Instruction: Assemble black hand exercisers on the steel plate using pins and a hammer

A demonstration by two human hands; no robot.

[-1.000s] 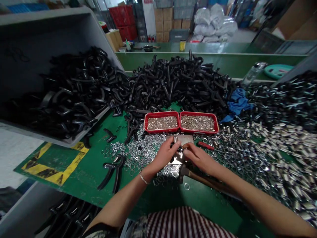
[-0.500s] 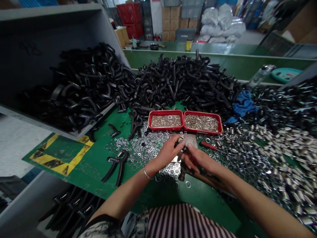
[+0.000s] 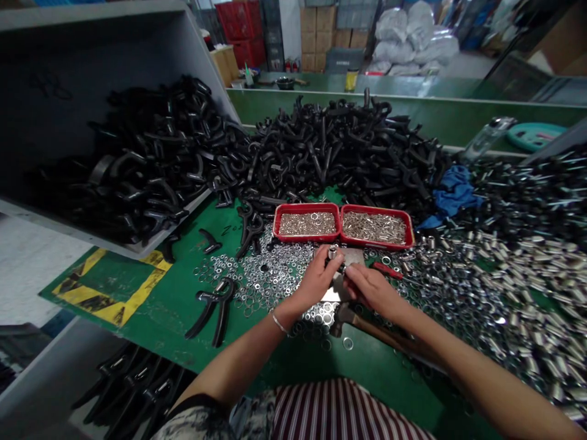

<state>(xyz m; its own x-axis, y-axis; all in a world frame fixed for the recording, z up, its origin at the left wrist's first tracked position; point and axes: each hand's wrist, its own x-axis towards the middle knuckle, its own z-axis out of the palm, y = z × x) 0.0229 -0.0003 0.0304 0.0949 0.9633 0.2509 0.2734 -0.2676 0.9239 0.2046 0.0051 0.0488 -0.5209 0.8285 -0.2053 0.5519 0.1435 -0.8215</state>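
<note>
My left hand (image 3: 317, 276) is closed round a small dark part with a silver metal cylinder (image 3: 332, 250) at its top. Close on its right, my right hand (image 3: 369, 288) has its fingers bent at the same part; what they pinch is too small to make out. Both hands are over a metal plate (image 3: 334, 292) on the green bench. A hammer (image 3: 343, 316) with a wooden handle lies under my right forearm. Behind the hands stand two red trays, one of tiny rings (image 3: 307, 224) and one of small pins (image 3: 373, 227).
Black curved parts are heaped at the back (image 3: 321, 146) and in a tilted grey bin (image 3: 202, 55). Loose washers (image 3: 270, 275) surround the plate. Metal cylinders (image 3: 527, 275), a red-handled screwdriver (image 3: 387, 270) and a blue cloth (image 3: 454, 192) lie right. An assembled black part (image 3: 222, 311) lies left.
My right hand has lifted slightly, its fingers now drawn in, and more of the hammer shows below it. My left hand has shifted a little to the left with the part.
</note>
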